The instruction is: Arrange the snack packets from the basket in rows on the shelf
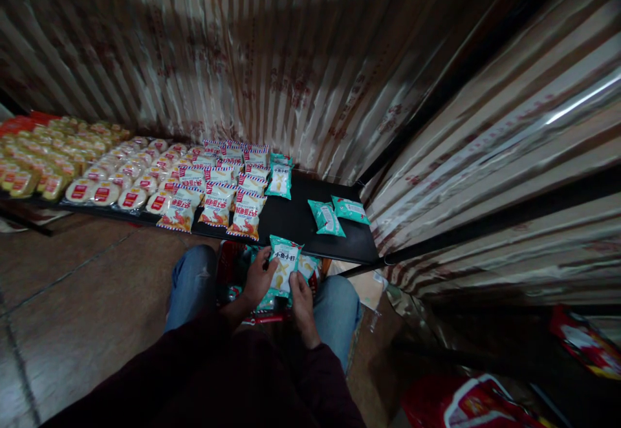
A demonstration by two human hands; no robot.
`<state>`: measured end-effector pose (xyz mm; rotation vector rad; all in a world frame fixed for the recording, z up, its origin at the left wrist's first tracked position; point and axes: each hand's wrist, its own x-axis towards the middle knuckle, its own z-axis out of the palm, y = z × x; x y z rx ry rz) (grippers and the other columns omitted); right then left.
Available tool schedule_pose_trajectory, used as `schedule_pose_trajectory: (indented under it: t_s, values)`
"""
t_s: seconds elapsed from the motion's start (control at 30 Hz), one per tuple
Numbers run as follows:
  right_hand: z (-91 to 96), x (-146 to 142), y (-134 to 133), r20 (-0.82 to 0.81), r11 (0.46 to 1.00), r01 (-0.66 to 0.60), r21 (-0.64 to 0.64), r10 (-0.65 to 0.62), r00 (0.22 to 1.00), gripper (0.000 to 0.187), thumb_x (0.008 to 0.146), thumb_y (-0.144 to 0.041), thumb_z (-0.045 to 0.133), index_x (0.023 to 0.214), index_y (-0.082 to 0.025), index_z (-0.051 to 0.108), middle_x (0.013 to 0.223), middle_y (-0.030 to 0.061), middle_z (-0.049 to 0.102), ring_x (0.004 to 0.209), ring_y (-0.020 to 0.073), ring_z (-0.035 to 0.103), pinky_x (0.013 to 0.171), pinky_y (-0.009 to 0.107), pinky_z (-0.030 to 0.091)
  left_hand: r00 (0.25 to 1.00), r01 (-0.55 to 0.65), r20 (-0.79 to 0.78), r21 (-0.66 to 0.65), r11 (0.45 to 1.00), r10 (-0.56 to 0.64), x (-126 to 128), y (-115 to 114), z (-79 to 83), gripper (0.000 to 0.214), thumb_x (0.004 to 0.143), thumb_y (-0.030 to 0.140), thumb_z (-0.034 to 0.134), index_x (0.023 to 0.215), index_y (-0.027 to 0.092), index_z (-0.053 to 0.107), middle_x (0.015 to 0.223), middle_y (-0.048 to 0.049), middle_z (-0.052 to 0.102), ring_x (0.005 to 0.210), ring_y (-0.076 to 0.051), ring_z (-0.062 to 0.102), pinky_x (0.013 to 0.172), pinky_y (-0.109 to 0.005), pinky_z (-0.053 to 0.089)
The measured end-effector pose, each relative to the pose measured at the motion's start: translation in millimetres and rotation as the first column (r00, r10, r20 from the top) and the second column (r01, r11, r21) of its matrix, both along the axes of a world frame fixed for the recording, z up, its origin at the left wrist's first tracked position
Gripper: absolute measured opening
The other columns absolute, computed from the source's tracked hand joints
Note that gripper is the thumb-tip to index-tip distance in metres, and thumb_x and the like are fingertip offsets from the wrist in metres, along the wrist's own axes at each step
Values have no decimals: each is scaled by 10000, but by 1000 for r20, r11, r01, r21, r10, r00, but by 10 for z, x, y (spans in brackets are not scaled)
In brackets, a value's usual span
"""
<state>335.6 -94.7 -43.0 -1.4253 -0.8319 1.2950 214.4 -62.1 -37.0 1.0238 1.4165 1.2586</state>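
Observation:
Both my hands hold one teal snack packet [284, 264] upright between my knees. My left hand [257, 279] grips its left edge and my right hand [301, 299] its lower right edge, fingers closed on it. Beneath them a red basket [228, 266] holds more teal packets [308, 266]. Just ahead is a low black shelf [291, 218]. Two teal packets [326, 217] lie loose on its right part, and another stands in a row [279, 179] further back.
Rows of red-and-blue snack packets [218, 189], round white packets [121, 179] and yellow packets [43, 156] fill the shelf's left side. Plastic-wrapped cartons [485, 156] wall the back and right. Red bags [460, 402] lie at lower right. Brown tiled floor [72, 299] lies to the left.

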Motion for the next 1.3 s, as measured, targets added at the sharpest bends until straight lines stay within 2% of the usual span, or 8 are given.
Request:
schedule_pose_trajectory:
  t_s: [0.17,0.33,0.43,0.7,0.87,1.07,1.3]
  values:
    - [118,-26,119,49,1000,13,15,-13,999,466,729,-589,579,900,-162,657,893,62,695,785,197,602,702,286,480,1000,-1,19,0,1000,1,21,102,45,340,802,332,569,1107,185,534,1029,-80,658,920,-183,639,834,-328,500]
    - [182,-63,252,61,998,47,32,-49,997,448,713,-593,580,869,-180,650,800,28,683,740,183,591,670,271,465,999,-37,11,-8,999,37,40,233,25,258,806,381,574,981,195,542,993,-66,660,939,-184,632,841,-324,491]
    - [197,-81,338,42,997,51,56,-54,998,433,713,-583,584,866,-184,655,787,19,683,725,177,589,656,267,458,999,-36,-14,-2,999,36,43,307,44,244,817,392,558,974,206,544,986,-55,661,926,-181,633,837,-322,488]
    - [118,-80,615,16,994,67,90,-69,998,423,729,-573,577,886,-186,648,816,28,688,738,178,592,663,273,468,997,-57,-54,31,998,59,60,510,211,262,844,343,505,1063,201,527,1081,-79,636,999,-183,607,891,-332,458]
    - [179,-66,833,72,989,79,123,-88,994,437,752,-574,549,904,-174,642,847,43,687,749,176,590,665,270,471,994,-28,-100,54,998,33,83,589,304,295,862,308,435,1109,169,513,1095,-112,626,1008,-206,601,896,-360,450]
    - [259,-84,1102,74,986,73,149,-85,994,494,739,-588,553,957,-154,647,875,62,696,775,187,603,696,285,482,976,-47,-207,81,996,63,119,646,303,399,869,297,394,1217,123,479,1212,-154,577,1117,-228,551,970,-381,409]
    - [155,-107,1416,97,979,106,174,-124,987,532,728,-604,543,976,-147,655,873,70,707,773,193,616,703,294,490,935,-55,-338,166,985,109,182,760,256,452,838,226,390,1280,146,446,1324,-135,505,1251,-227,446,1082,-405,309]
